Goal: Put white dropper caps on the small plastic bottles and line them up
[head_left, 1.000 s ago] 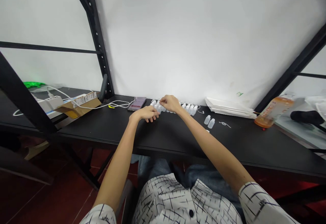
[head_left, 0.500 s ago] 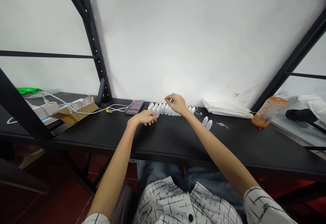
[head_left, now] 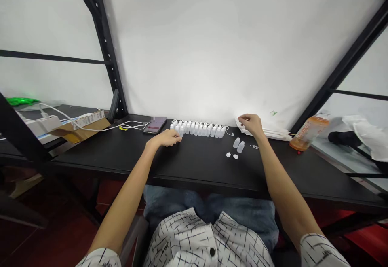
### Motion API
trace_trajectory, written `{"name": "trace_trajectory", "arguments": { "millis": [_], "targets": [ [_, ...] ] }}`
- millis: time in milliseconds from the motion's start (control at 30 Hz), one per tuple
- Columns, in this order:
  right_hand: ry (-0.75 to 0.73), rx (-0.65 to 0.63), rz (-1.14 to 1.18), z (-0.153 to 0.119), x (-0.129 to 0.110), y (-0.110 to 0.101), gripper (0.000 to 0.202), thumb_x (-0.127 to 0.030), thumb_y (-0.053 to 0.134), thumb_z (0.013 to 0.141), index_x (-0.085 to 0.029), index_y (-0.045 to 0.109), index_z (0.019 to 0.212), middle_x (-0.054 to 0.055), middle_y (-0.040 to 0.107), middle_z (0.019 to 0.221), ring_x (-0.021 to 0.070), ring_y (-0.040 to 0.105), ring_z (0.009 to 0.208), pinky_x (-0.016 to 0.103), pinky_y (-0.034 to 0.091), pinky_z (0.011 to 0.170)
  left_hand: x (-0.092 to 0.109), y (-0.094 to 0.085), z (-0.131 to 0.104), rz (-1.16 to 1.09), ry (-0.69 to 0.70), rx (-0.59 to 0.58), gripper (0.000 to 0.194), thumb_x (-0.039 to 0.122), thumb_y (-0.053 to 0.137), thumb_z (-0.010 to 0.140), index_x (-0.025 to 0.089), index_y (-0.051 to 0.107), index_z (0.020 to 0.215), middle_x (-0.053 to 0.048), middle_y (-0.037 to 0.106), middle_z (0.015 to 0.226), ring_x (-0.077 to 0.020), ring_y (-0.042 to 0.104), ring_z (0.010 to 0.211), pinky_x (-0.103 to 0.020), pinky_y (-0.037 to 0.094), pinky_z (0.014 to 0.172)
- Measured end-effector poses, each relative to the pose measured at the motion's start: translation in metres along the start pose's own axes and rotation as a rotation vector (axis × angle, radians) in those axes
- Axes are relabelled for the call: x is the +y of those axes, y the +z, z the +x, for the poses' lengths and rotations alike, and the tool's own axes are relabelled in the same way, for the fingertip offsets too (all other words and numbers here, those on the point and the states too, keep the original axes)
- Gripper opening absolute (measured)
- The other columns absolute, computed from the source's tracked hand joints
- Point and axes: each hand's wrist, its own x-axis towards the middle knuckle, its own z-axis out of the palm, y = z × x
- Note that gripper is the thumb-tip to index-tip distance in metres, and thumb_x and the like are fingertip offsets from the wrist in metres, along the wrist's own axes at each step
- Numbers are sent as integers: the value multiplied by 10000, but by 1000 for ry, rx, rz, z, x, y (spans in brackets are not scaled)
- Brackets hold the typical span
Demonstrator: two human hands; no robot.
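Observation:
A row of small white translucent dropper bottles [head_left: 200,129], packed several wide, stands upright near the wall. At its left end my left hand [head_left: 166,138] rests low, fingers curled and closed beside the front bottle [head_left: 181,131]; what they hold, if anything, is hidden. To the right, my right hand [head_left: 253,124] is over the stack of white sheets [head_left: 273,134], its fingertips pinched together near the left edge. Whatever is in that pinch is too small to make out. Two capless bottles [head_left: 238,145] lie between the row and my right forearm. Nearer me lie two small white caps [head_left: 232,155].
A phone [head_left: 155,125] and white cable [head_left: 133,125] lie left of the bottles. Further left are an open cardboard box [head_left: 81,129] and a power strip [head_left: 45,125]. An orange drink bottle [head_left: 309,133] leans at the right. Black shelf posts [head_left: 106,44] flank the black table [head_left: 194,166].
My right hand has moved right, from above the bottle row to the stack of white sheets. The two caps, not visible before, now show. My left hand stays at the row's left end.

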Motion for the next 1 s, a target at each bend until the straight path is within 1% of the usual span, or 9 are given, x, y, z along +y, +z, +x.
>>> {"name": "trace_trajectory", "arguments": {
  "millis": [100,200,300,500,633,733,867,933,1000],
  "targets": [
    [195,-210,-53,-6,20,10,218,-274,613,805,-170,770,915,50,734,745,189,680,676,278,475,634,2,0,-1,6,1,9,328,457,492,838,165,620,760,-36,610,621,-149,558,549,-239,434,531],
    [176,-371,-107,-11,26,23,204,-280,674,779,-187,780,927,36,741,775,175,670,705,254,444,620,4,-1,-3,4,-8,10,330,450,486,842,161,633,781,-37,611,629,-146,554,542,-238,428,524],
    [114,-423,-146,-13,28,32,195,-273,713,758,-193,786,921,27,744,781,177,663,737,249,418,607,6,-1,-4,-3,-13,15,333,448,493,842,158,655,816,-37,621,649,-145,554,544,-236,425,519],
    [146,-370,-96,-14,31,35,141,-161,691,729,-172,777,841,24,729,729,168,666,706,231,455,591,10,-2,-6,-26,-9,27,321,447,528,830,161,661,773,-31,627,635,-146,562,558,-237,432,528],
    [251,-301,149,-15,25,24,163,-103,645,736,-126,741,866,34,686,669,131,624,558,200,451,466,12,-2,-7,-84,5,9,302,425,553,818,152,682,814,-52,665,744,-145,581,593,-234,442,513],
    [221,-226,306,-14,18,14,113,-81,630,730,-110,714,799,38,659,640,115,600,516,180,440,410,19,1,-8,-179,48,-19,317,421,570,815,140,695,889,-74,684,829,-151,615,626,-230,449,505],
    [167,-167,414,-13,8,6,99,-86,629,712,-106,711,763,41,657,624,114,591,513,177,448,398,50,11,-1,-212,198,4,343,417,527,871,134,697,965,-74,695,822,-156,635,643,-233,455,529],
    [152,-165,405,-13,4,6,114,-85,624,704,-108,718,764,40,663,626,117,596,519,175,448,399,75,20,11,-140,300,53,319,368,504,901,140,712,981,-66,712,827,-156,648,671,-248,485,620],
    [142,-174,377,-14,2,8,129,-82,612,705,-113,722,765,40,671,637,124,610,537,173,454,405,103,29,31,-17,411,112,271,276,528,887,158,731,1023,-62,736,893,-174,674,778,-267,496,734]
  ]
}}
